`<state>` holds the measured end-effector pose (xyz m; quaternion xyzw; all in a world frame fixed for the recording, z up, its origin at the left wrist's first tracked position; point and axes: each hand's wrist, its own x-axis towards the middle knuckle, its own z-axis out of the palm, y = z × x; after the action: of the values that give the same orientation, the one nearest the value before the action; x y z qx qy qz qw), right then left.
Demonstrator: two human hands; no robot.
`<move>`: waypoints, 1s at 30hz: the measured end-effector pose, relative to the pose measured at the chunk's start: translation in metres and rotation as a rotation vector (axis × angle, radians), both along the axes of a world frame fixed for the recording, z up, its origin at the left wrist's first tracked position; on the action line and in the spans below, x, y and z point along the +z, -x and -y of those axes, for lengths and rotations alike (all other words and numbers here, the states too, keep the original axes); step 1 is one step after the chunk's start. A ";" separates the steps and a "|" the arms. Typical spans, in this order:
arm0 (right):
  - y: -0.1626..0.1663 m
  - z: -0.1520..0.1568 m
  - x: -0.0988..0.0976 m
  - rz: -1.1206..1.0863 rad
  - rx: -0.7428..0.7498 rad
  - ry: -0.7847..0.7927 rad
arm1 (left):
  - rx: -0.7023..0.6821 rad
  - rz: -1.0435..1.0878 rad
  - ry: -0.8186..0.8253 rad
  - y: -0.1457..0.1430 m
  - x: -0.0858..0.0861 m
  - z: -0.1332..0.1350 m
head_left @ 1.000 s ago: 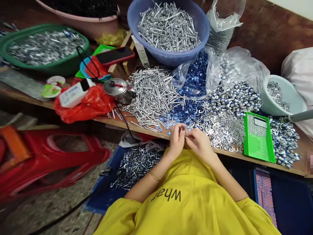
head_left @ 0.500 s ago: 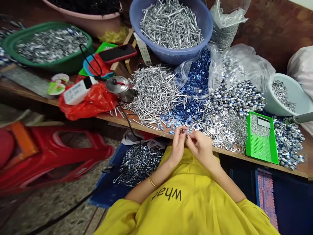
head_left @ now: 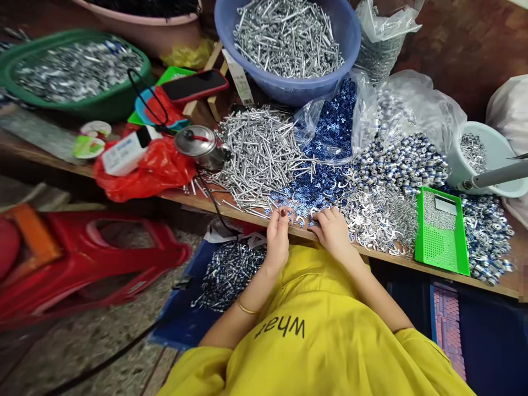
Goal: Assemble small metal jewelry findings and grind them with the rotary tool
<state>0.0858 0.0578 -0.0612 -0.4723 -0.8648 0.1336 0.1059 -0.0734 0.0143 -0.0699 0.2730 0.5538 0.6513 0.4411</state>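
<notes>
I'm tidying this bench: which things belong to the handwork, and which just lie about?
Likely in use:
small blue three-armed pieces, near the fingers
silvery crescent pieces
slim silver metal pins
blue-and-silver cylindrical pieces

Apparently lying about:
black phone with red edge
crumpled red plastic bag
white box

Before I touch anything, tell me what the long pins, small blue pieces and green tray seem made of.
Long pins: likely metal, shiny silver, bright glints. Blue pieces: slight shine, metal or plastic, too small to tell. Green tray: probably plastic, evenly bright, perforated.

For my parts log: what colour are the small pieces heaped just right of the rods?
The small pieces are blue, best in head view.
</notes>
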 end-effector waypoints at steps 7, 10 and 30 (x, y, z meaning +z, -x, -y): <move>-0.003 -0.009 -0.006 -0.092 0.010 0.073 | 0.016 0.003 0.046 0.002 -0.007 0.005; -0.005 -0.010 -0.008 -0.118 0.003 0.069 | 0.006 0.011 0.043 0.002 -0.008 0.002; -0.005 -0.007 -0.007 -0.044 0.045 0.017 | -0.058 0.041 0.021 0.002 -0.004 0.006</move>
<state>0.0911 0.0646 -0.0681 -0.4507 -0.8714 0.1534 0.1178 -0.0752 0.0079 -0.0741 0.2709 0.5433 0.6377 0.4742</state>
